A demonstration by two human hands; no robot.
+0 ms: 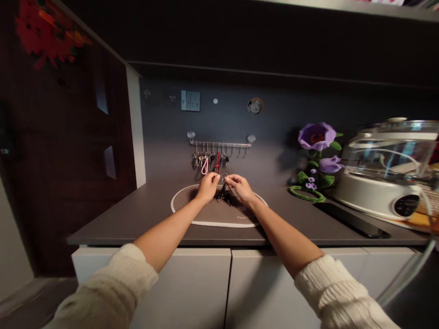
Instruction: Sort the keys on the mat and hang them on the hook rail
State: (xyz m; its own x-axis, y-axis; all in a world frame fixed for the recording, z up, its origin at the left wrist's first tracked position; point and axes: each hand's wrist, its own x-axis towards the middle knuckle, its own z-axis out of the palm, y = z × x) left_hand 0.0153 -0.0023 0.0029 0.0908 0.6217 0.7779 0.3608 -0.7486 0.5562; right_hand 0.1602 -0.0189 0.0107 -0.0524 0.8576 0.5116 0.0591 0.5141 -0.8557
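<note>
Over the oval mat (202, 219), my right hand (241, 187) pinches a metal key ring (224, 176) between thumb and fingertip. A bunch of dark keys (224, 194) hangs below the ring, partly lost in shadow. My left hand (207, 188) is closed in a pinch just left of the ring; whatever its fingertips hold is too small to make out. Behind the hands, a clear hook rail (219, 144) on the wall carries several keys, a pink loop (205, 166) and a red cord (217, 160).
To the right stand a purple crocheted flower (317, 136) and a white appliance with a clear top (375, 187). A black phone-like slab (353, 221) lies near the counter (137, 224) edge. A dark shelf (260, 36) overhangs the counter.
</note>
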